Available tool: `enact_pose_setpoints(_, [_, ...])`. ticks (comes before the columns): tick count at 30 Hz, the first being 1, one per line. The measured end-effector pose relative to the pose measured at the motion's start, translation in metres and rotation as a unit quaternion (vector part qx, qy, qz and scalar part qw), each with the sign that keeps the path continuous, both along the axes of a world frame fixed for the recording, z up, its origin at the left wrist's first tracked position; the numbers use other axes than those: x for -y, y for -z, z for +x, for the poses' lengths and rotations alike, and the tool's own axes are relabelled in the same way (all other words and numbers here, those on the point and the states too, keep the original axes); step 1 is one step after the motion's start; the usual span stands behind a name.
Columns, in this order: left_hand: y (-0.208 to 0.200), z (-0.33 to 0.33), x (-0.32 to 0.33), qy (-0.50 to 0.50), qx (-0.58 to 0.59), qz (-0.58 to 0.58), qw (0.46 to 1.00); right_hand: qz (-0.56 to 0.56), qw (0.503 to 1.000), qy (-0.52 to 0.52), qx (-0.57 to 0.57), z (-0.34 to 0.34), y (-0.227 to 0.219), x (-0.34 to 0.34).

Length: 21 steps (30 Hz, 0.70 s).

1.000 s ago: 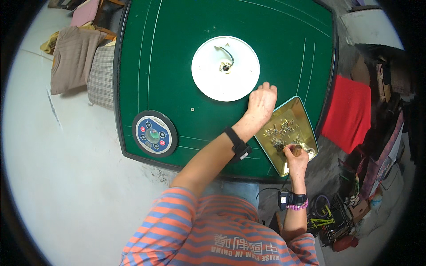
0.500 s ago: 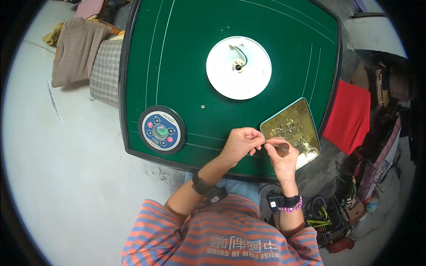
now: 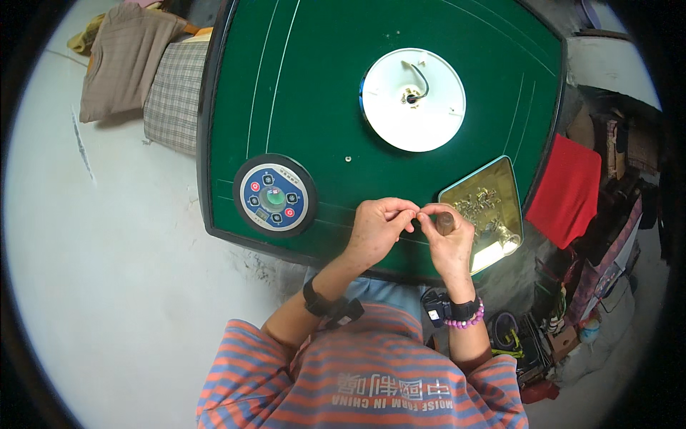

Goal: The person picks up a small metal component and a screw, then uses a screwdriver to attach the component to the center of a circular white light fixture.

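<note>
Both hands have come back from the gold tray [image 3: 500,187] and now meet over the green table [image 3: 314,86], the left hand [image 3: 376,230] and right hand [image 3: 446,236] pinching one tiny part [image 3: 420,212] between their fingertips.

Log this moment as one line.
left hand: fingertips meeting right hand | right hand: holds dark handle | beside: gold tray of small metal parts | surface: green table
</note>
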<state>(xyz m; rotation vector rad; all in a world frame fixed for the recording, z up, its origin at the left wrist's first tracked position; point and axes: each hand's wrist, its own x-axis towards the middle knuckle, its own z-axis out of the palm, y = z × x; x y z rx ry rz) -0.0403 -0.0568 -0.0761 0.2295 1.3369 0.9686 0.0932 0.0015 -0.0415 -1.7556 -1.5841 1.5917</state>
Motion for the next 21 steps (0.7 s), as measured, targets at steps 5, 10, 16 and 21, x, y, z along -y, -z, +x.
enact_pose_setpoints(5, [0.002, -0.017, 0.004, -0.034, 0.002, 0.009, 0.999, 0.015, 1.000, -0.016, -0.012, -0.014, 0.019, 0.007])
enact_pose_setpoints(10, [0.013, -0.039, 0.008, -0.001, -0.011, -0.017, 1.000, 0.039, 0.997, -0.066, 0.022, -0.027, 0.026, 0.005])
enact_pose_setpoints(16, [0.065, -0.073, -0.003, 0.082, -0.579, 0.089, 0.806, -0.085, 0.995, 0.027, -0.034, -0.028, 0.033, 0.000])
enact_pose_setpoints(21, [0.083, -0.081, -0.003, 0.130, -0.601, 0.091, 0.783, -0.165, 0.977, 0.087, -0.100, -0.030, 0.037, -0.001])
